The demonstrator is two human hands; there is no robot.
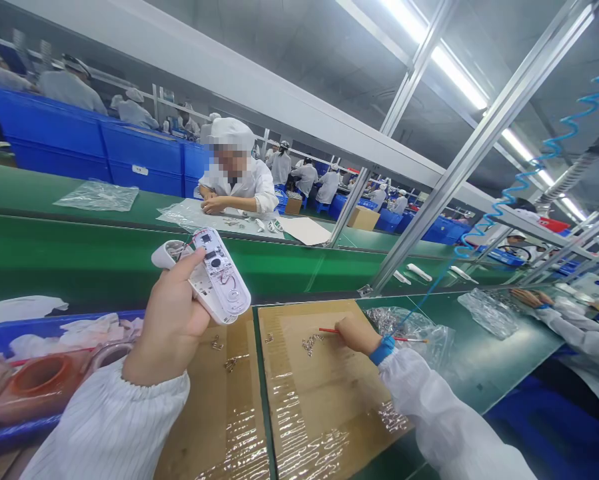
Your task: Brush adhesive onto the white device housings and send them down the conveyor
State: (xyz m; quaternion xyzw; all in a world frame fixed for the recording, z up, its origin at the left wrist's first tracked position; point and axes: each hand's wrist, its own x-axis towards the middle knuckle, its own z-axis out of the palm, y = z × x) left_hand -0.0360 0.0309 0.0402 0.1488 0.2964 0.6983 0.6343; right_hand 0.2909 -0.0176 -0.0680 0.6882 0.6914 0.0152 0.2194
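Note:
My left hand (172, 317) is closed around an opened white plastic device housing (212, 303), lifted above the bench. Its face toward me shows a circuit board (213, 257) with dark chips and thin red wires. Over the right cardboard sheet (339, 387), my right hand (358, 333) pinches a thin red stick (330, 331), possibly a small brush, its pale tip out to the right. Just left of these fingers lies a small pile of metal pieces (310, 344) on the cardboard. A blue strap (382, 350) circles my right wrist.
A blue tray (19, 433) with orange tape rolls stands at left. Clear plastic bags (414, 330) lie beyond my right wrist. A coiled blue cord (509, 193) runs to the strap. Across the green conveyor (299, 267), a co-worker (236, 167) sits; white housings (419, 272) lie on it.

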